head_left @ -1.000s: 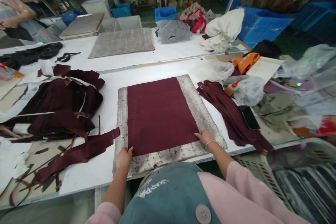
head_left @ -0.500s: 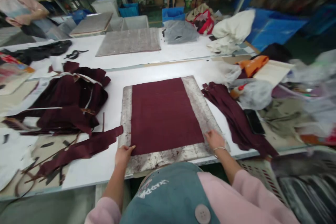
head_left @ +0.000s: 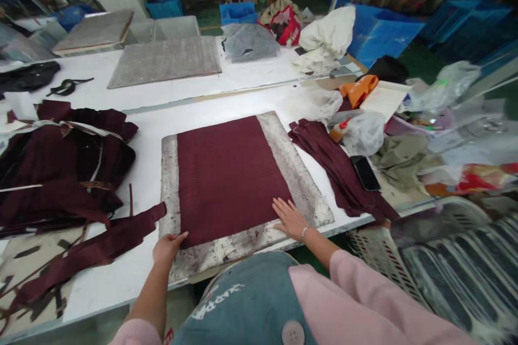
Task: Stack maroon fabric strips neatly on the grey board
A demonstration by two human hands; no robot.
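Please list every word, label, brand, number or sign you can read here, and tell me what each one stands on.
"KAPPA", as best it reads: white slanted letters on the teal garment; the first letter is unclear.
Too blurred to read: white marks on the red bag.
Too small to read: marks on the red scrap at the bottom edge.
No number is legible.

Maroon cloth (head_left: pixel 230 178) corner hidden by right hand (head_left: pixel 290 221), bundle (head_left: pixel 52 159) cropped at left
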